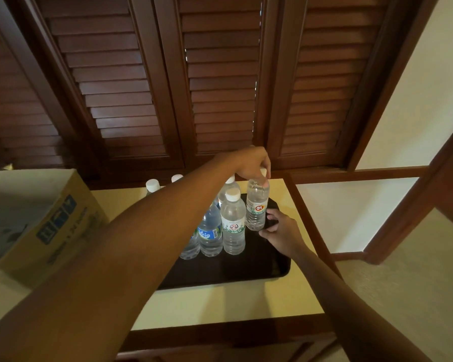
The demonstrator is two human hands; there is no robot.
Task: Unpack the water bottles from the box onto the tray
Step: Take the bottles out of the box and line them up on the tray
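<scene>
The bottle (257, 205) is clear ribbed plastic with a white cap and a red-and-green label. It stands upright at the tray's (277, 267) far right. The left hand (254, 163) pinches its cap from above; the right hand (279, 231) cups its base, fingers loosely curled. Other bottles (232, 223) stand just left of it on the dark tray. The box (50, 223) sits on the counter (220, 304) at left.

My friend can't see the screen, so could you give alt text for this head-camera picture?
A person's left hand grips the white cap of a clear plastic water bottle standing on a dark rectangular tray beside other bottles; the right hand touches its base. An open cardboard box sits left.
</scene>
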